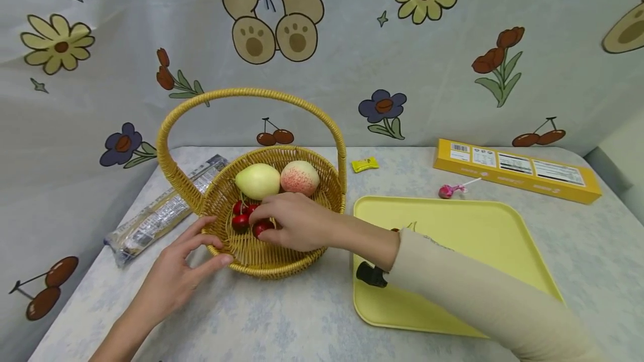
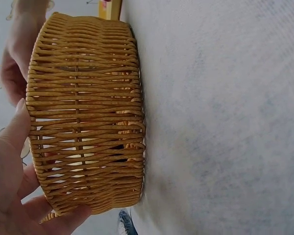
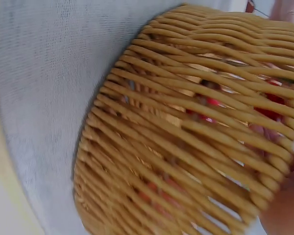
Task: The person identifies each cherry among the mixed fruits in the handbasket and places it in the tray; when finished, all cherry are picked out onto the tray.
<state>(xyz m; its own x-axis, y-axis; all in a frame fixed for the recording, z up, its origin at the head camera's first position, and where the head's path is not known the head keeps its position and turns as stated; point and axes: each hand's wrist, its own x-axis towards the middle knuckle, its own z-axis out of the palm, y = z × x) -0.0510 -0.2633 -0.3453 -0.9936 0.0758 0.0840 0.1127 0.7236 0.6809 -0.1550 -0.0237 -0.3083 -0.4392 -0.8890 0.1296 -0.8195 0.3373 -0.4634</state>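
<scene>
Fingers of right hand (image 1: 294, 221) pinching a cherry (image 1: 260, 229) inside basket (image 1: 282, 264), left hand (image 1: 176, 264) spread against its rim; next, judged, a clean lift out.

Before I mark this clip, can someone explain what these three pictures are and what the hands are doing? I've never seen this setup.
No machine here: a person works with bare hands, wearing three cameras. The wide picture comes from the head; the two close ones from the wrists, both filled by the basket's woven wall. The left hand rests straight fingers against the basket's side. The right hand reaches inside and pinches a cherry among other cherries; a pear and a peach lie behind. On the table are a yellow tray, a yellow box, a lollipop, a small yellow packet and a long wrapped packet.
</scene>
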